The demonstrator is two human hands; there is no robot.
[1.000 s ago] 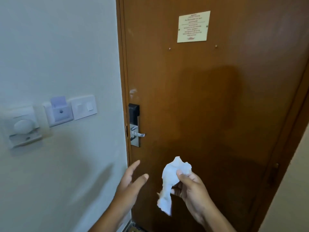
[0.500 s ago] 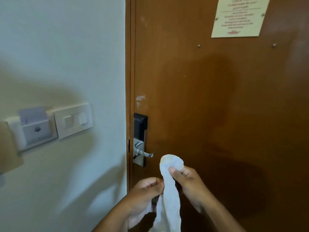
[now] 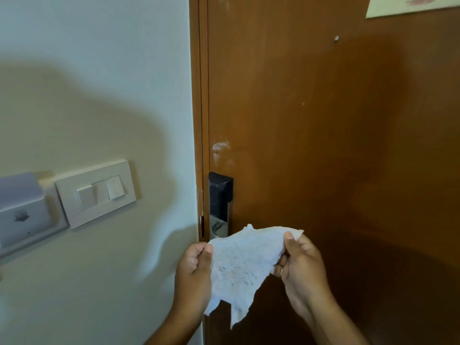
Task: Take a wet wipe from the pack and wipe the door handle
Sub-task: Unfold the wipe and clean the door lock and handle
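A white wet wipe (image 3: 241, 265) is spread open between both hands, just below and in front of the door lock. My left hand (image 3: 194, 272) pinches its left edge and my right hand (image 3: 301, 265) pinches its upper right corner. The lock plate (image 3: 220, 207) on the brown door (image 3: 336, 145) has a black upper part and a silver lower part. The wipe hides most of the silver lever handle (image 3: 217, 227); only its base shows. No wipe pack is in view.
The door frame (image 3: 199, 108) meets a pale wall (image 3: 99, 83) on the left. On that wall sit a white light switch panel (image 3: 95, 192) and a key card holder (image 3: 22, 210). A paper notice (image 3: 410, 5) hangs at the door's top right.
The view has moved closer to the door. My left hand took hold of the wipe, and both hands pulled the bunched wipe out flat in front of the handle.
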